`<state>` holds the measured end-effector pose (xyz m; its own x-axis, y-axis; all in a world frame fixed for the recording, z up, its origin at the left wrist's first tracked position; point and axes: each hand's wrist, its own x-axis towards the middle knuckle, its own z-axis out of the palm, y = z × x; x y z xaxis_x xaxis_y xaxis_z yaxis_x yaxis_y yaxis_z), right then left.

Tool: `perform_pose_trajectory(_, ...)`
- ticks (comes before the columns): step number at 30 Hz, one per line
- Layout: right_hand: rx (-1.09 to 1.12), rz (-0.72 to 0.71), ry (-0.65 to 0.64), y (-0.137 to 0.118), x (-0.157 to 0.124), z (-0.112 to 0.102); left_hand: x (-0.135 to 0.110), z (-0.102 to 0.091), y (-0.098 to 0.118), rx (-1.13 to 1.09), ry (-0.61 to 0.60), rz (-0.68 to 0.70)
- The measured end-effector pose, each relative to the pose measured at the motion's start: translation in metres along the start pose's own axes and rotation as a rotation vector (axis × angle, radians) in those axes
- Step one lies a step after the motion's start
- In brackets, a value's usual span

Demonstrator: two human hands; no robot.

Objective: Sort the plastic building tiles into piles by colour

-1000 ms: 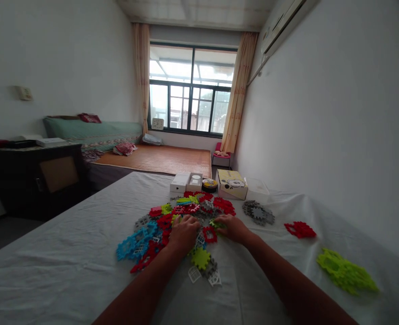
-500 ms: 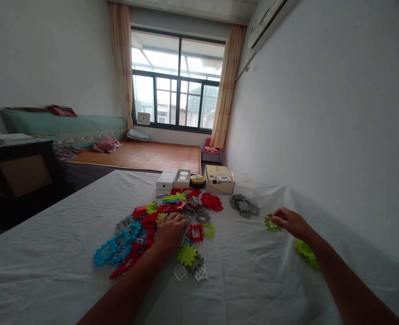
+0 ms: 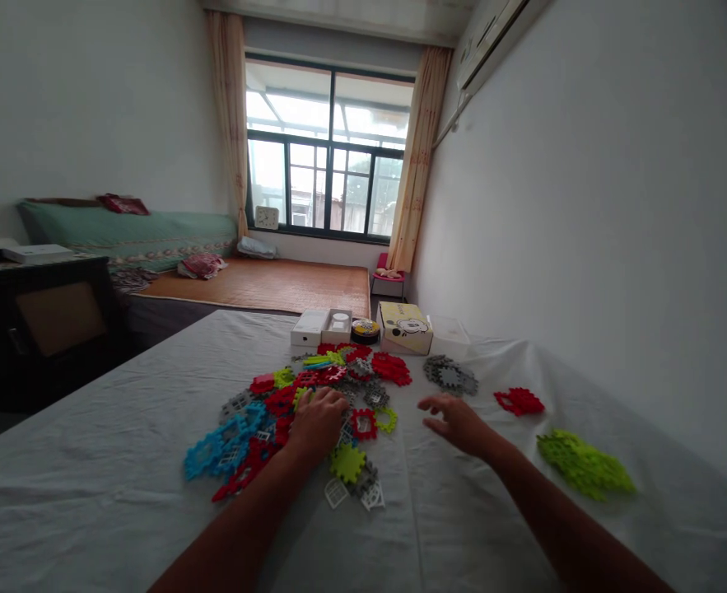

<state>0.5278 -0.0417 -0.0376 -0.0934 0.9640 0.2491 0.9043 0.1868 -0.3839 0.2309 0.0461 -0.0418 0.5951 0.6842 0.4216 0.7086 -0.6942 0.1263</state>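
Note:
My left hand (image 3: 319, 420) rests on a heap of plastic interlocking building pieces, its fingers spread over them and the fingertips partly hidden. Beside it lie blue pieces (image 3: 224, 441), red pieces (image 3: 280, 401) and a lime-green toothed piece (image 3: 347, 464). My right hand (image 3: 459, 422) hovers over the cloth to the right of the heap, thumb and fingers apart, nothing held. A red square frame (image 3: 364, 424) and a lime-green ring piece (image 3: 386, 420) lie between the two hands.
Separate stacks sit at the right: grey pieces (image 3: 451, 375), red pieces (image 3: 519, 401) and lime-green pieces (image 3: 585, 465). Along the table's far edge stand a white box (image 3: 309, 328), a round tin (image 3: 365, 331), a yellow box (image 3: 404, 328) and a clear container (image 3: 449, 335). White window pieces (image 3: 337, 492) lie near.
My right hand has moved left from the red stack toward the heap and no longer holds the lime-green frame piece. My left hand stays on the heap. The view has shifted slightly.

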Motion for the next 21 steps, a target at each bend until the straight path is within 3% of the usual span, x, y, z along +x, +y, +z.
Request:
perform_pose_trajectory(2,-0.017,-0.087,-0.051,-0.032,0.02,0.03,-0.001,0.0,0.0,-0.002,-0.002,0.001)
perform_pose_trajectory(5,-0.066,-0.05,-0.059,-0.051,0.036,0.054,-0.001,-0.001,0.0,-0.001,-0.011,0.0)
perform_pose_trajectory(8,-0.051,-0.016,-0.038,-0.051,0.035,0.053,-0.001,-0.001,0.0,-0.002,-0.016,-0.005)
perform_pose_trajectory(11,0.136,0.05,-0.147,-0.038,0.022,0.034,-0.001,-0.001,0.0,-0.009,-0.021,-0.003)
perform_pose_trajectory(13,0.272,0.128,-0.211,-0.018,0.007,0.014,0.0,-0.001,0.0,-0.01,-0.019,-0.002)
perform_pose_trajectory(15,0.281,0.211,-0.147,0.014,-0.014,-0.013,0.0,-0.001,0.0,-0.005,-0.015,0.002)
perform_pose_trajectory(18,0.093,0.367,0.069,0.08,-0.058,-0.059,0.001,-0.001,0.001,0.009,-0.007,0.011)
perform_pose_trajectory(21,-0.074,0.5,0.093,0.14,-0.107,-0.097,0.001,0.0,0.002,0.022,-0.004,0.012)
